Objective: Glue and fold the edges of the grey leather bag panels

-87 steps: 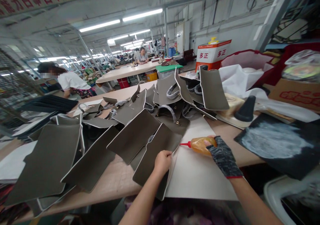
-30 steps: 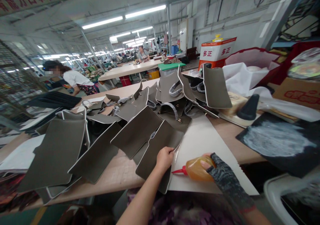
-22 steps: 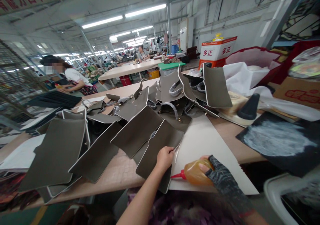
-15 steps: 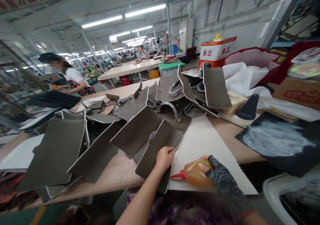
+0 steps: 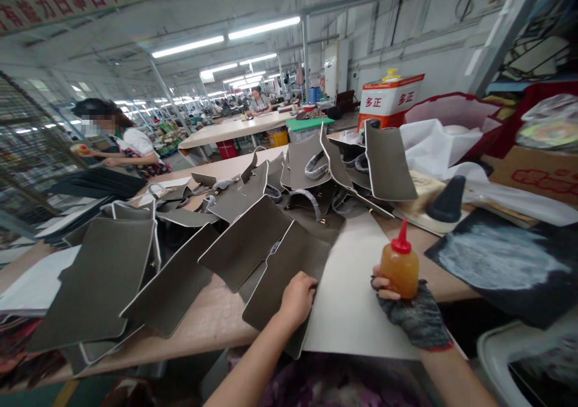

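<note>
My left hand is closed on the right edge of a grey-brown bag panel with a pale border, at the near edge of the table. In my right hand, which wears a dark grey fingerless glove, is a squeeze bottle of amber liquid. It stands upright with its red nozzle pointing up, and my fingers wrap its lower part. A white board lies on the table between and beneath my hands. Behind the panel are several similar bag pieces with wrapped handles.
More grey-brown panels lie to the left. At the right are a black cone-shaped object, a black sheet with a whitish smear and a white bin. A white-and-orange can stands behind. A person works at the far left.
My right hand has lifted and moved right, away from the panel edge, turning the bottle from lying sideways to nozzle up. My left hand has stayed at the panel edge, shifting slightly.
</note>
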Demonstrator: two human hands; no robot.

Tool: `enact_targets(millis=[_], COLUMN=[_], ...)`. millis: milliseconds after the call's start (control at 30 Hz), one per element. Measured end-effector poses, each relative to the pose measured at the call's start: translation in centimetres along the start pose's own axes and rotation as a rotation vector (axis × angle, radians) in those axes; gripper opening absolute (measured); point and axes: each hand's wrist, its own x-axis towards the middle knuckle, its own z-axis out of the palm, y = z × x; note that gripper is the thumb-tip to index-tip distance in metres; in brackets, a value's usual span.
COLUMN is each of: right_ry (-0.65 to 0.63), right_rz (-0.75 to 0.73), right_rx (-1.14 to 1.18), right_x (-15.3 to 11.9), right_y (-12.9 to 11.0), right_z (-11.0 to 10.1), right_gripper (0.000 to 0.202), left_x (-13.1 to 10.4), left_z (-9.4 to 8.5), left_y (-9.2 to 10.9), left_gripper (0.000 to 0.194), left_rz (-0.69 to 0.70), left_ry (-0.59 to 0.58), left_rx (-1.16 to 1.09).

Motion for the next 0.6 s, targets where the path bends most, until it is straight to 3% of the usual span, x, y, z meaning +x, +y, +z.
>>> enact_targets(millis=[100, 233, 367, 433, 500, 533, 600], right_ry=[-0.007, 0.005, 0.097, 0.14, 0.12, 0.094, 0.058], right_rz=[0.105, 0.084, 0.072, 0.027, -0.031, -0.052, -0.071], right_rx=[0.242, 0.203, 0.144, 0.045, -0.056, -0.091, -0.132], right_x=[1.5, 2.3, 2.1, 2.1, 2.2, 2.3, 2.6], right_y=[0.9, 1.8, 2.1, 2.1, 2.2, 2.3, 2.3], right_z=[-0.4, -0.7, 0.0, 0.7, 1.5, 1.9, 2.6], right_gripper=[0.051, 0.042, 0.039, 0.034, 0.031, 0.03, 0.03], left_x=[-0.4, -0.5, -1.2, -1.8, -2.2, -2.4, -2.5], left_z=[0.0, -0.1, -1.7, -3.1, -4.5, -5.1, -6.1], left_y=[0.4, 0.6, 0.1, -0.7, -1.9, -2.6, -3.8], left_gripper=[0.028, 0.027, 0.024, 0.031, 0.046, 0.055, 0.06], left_rz=[0.054, 0.128, 0.201, 0.122, -0.083, -0.198, -0.342], left_ry=[-0.03, -0.049, -0.014, 0.19, 0.415, 0.455, 0.375], left_rx=[0.089, 0.174, 0.198, 0.214, 0.18, 0.111, -0.094])
